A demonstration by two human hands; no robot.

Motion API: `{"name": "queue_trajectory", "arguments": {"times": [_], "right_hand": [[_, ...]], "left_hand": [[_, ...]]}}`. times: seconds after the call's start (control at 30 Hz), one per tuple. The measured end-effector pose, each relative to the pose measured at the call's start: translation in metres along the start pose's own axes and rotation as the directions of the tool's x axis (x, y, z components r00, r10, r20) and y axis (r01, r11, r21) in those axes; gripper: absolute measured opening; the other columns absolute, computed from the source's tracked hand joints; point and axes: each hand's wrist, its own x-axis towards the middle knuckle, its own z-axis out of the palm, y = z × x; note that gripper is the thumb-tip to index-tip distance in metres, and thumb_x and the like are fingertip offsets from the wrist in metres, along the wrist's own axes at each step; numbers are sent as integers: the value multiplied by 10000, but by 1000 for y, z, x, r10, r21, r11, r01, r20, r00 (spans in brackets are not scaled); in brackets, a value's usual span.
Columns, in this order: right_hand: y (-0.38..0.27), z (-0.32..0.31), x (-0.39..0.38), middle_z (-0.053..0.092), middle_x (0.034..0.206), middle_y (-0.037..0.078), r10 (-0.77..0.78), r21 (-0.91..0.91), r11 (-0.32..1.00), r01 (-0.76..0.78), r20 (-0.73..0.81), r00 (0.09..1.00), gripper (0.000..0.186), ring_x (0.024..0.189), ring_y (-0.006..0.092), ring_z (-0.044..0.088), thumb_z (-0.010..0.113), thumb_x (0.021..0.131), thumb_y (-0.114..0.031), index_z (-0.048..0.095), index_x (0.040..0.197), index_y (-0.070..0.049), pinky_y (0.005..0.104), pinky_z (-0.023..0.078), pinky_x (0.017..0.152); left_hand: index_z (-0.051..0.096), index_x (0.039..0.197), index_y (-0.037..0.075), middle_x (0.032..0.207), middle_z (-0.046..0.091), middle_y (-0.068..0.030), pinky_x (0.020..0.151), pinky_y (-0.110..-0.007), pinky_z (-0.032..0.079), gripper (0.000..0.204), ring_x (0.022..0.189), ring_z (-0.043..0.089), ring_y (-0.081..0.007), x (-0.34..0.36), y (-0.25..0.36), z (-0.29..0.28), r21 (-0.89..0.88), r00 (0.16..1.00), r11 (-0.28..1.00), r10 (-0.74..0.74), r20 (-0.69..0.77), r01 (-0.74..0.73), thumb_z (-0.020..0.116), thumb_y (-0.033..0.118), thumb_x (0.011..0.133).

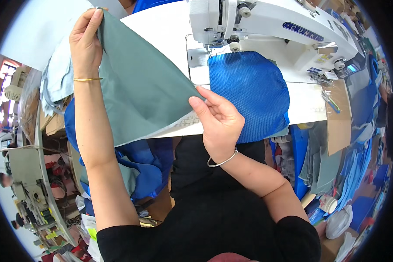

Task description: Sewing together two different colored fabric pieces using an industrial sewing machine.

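Left hand and right hand are pinching cloth, the right possibly brushing mesh alongside, risking its shifting.

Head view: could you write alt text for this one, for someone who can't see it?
Green cloth is held up between two bare hands, the left hand pinching its top corner and the right hand its right corner. Nearby, blue mesh cloth lies on a white table, in front of a white sewing machine.

Sewing machine: pale lettering on dark oval badge; small blue label lower down. Ruler scale, table's near edge.
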Motion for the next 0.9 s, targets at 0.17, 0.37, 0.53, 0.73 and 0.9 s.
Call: {"name": "queue_trajectory", "arguments": {"times": [0.17,0.37,0.53,0.73,0.9], "right_hand": [[5,-7,0,725,938,88,156,25,987,-156,0,988,210,822,95,666,729,897,-13,690,1088,63,221,538,745],[-6,-30,-24,721,913,117,561,21,827,-561,32,827,188,754,133,690,670,959,-105,639,1020,70,249,568,684],[-29,-63,-37,708,936,154,761,-57,645,-762,138,634,174,834,188,725,607,993,-106,602,1028,64,286,614,741],[-37,-80,-34,697,963,175,849,-102,525,-845,140,510,176,860,223,732,575,1011,-112,592,1031,63,296,617,751],[-36,-87,-31,702,950,167,867,-87,491,-867,143,477,173,861,220,734,584,1008,-114,599,1023,58,296,616,740]], "left_hand": [[718,1010,4,995,707,-23,827,-206,475,104,902,621,-89,2,-5,12,118,996,989,85,8,-86,676,78,951],[687,881,42,847,652,-29,684,-251,450,55,784,572,-135,-11,-50,60,613,915,680,278,291,-401,723,82,886],[724,842,66,833,653,-31,757,-333,439,47,819,531,-235,-50,-102,101,607,876,711,26,482,-355,743,90,806],[763,832,112,779,639,-12,795,-380,410,81,844,531,-234,-77,-124,124,639,878,715,-74,473,-284,776,171,778],[752,858,54,743,649,-56,772,-363,444,73,745,565,-242,-82,-125,130,719,870,651,-180,458,-244,755,112,813]]}}
